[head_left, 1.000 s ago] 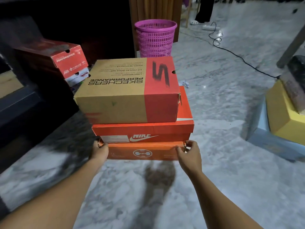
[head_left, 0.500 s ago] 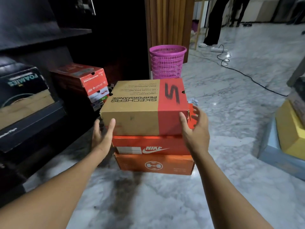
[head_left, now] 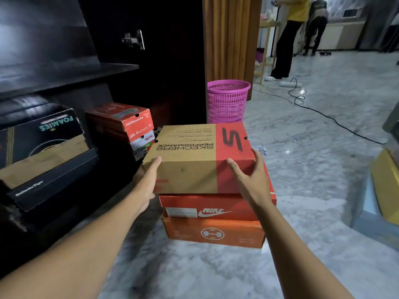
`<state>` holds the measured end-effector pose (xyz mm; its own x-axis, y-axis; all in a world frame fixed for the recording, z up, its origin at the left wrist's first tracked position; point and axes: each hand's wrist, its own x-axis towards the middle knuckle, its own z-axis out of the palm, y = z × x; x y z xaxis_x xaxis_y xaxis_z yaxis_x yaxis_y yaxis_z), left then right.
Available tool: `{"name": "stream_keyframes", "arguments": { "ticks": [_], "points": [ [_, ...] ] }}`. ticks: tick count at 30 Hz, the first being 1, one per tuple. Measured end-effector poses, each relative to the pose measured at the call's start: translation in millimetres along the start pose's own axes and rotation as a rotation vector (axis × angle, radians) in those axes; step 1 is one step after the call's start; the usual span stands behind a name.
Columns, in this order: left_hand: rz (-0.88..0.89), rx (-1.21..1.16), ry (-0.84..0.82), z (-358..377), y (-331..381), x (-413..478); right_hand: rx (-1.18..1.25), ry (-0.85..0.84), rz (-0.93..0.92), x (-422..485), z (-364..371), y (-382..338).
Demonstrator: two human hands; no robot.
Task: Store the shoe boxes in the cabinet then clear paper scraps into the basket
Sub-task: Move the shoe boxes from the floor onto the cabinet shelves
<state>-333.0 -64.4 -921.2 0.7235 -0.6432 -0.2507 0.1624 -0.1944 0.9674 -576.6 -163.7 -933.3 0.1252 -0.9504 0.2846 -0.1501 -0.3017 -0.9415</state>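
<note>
Three shoe boxes stand stacked on the marble floor. The top one is a tan and red Skechers box [head_left: 194, 160], over a red Nike box [head_left: 216, 205] and an orange box [head_left: 212, 233]. My left hand [head_left: 149, 180] holds the Skechers box at its left end, thumb on the front top edge. My right hand [head_left: 250, 178] grips its right end, thumb on the red front face and fingers round the corner. The dark cabinet [head_left: 64, 72] is open at left. A pink basket [head_left: 226, 102] stands behind the stack. A pale paper scrap [head_left: 262, 150] lies right of the box.
On the cabinet's lower level sit a black Foamies box [head_left: 43, 143] and stacked red boxes [head_left: 127, 119]. A black cable [head_left: 323, 114] runs across the floor at back right. Yellow and blue boxes [head_left: 386, 182] sit at the right edge. Two people [head_left: 287, 39] stand far back.
My hands rose from the bottom orange box to the top Skechers box and closed onto its two ends. The view lifted, showing more of the cabinet.
</note>
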Motion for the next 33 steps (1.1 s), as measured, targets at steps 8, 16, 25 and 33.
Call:
{"name": "stream_keyframes", "arguments": {
  "ticks": [8,16,25,33],
  "points": [
    [0.120,-0.035,0.170,-56.9,70.3,0.7,0.109,-0.102,-0.078,18.4,56.3,-60.6],
    [0.360,-0.165,0.466,-107.8,171.1,5.6,0.114,-0.219,-0.166,92.0,131.3,-176.8],
    [0.502,-0.123,0.751,-111.7,237.9,11.6,0.303,-0.260,-0.262,152.4,191.0,-234.5],
    [0.499,-0.063,0.953,-120.5,244.2,11.2,0.366,-0.314,-0.399,172.5,210.2,-255.2]
  ]
}}
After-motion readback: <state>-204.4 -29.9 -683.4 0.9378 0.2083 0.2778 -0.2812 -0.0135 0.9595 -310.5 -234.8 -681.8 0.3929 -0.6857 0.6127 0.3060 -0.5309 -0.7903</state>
